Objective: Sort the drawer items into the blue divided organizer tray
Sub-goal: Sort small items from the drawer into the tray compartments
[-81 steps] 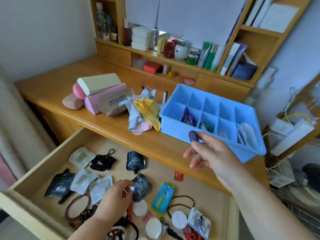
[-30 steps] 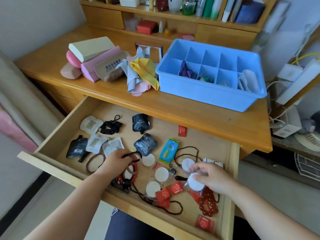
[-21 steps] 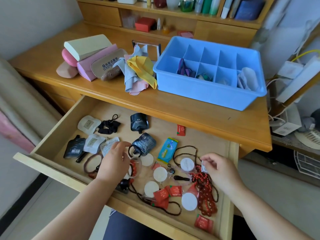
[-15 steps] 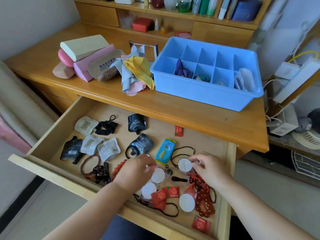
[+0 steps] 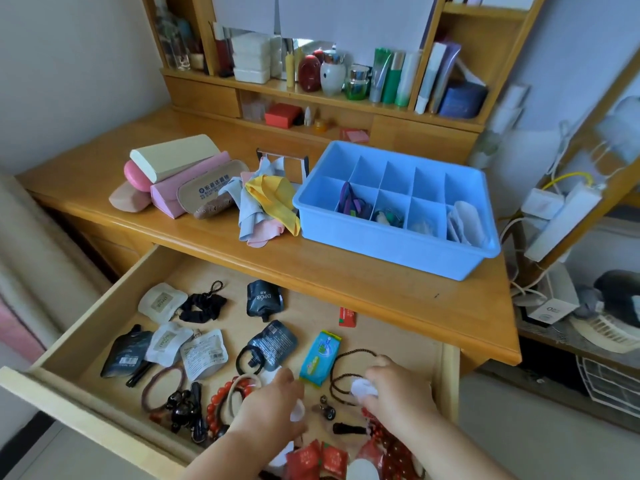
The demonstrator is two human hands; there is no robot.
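The blue divided organizer tray (image 5: 388,245) stands on the desk at the right, with purple clips, small items and white pads in its front compartments. Below it the wooden drawer (image 5: 100,306) is pulled open, full of small items. My left hand (image 5: 270,407) reaches into the drawer's front middle, its fingers curled over a white round pad (image 5: 297,411). My right hand (image 5: 398,393) is beside it and pinches another white round pad (image 5: 362,388) above a brown bead necklace (image 5: 349,356). Red sachets (image 5: 322,459) lie below the hands.
The drawer also holds white sachets (image 5: 161,301), a black scrunchie (image 5: 204,305), dark pouches (image 5: 264,299), a blue-green wipes pack (image 5: 320,356), hair ties (image 5: 162,386) and red beads (image 5: 216,401). Glasses cases (image 5: 180,178) and cloths (image 5: 266,206) lie left of the tray.
My left hand has moved right from the hair ties to the white pads. My right hand has closed on a white pad near the bead necklace. The view has tilted up.
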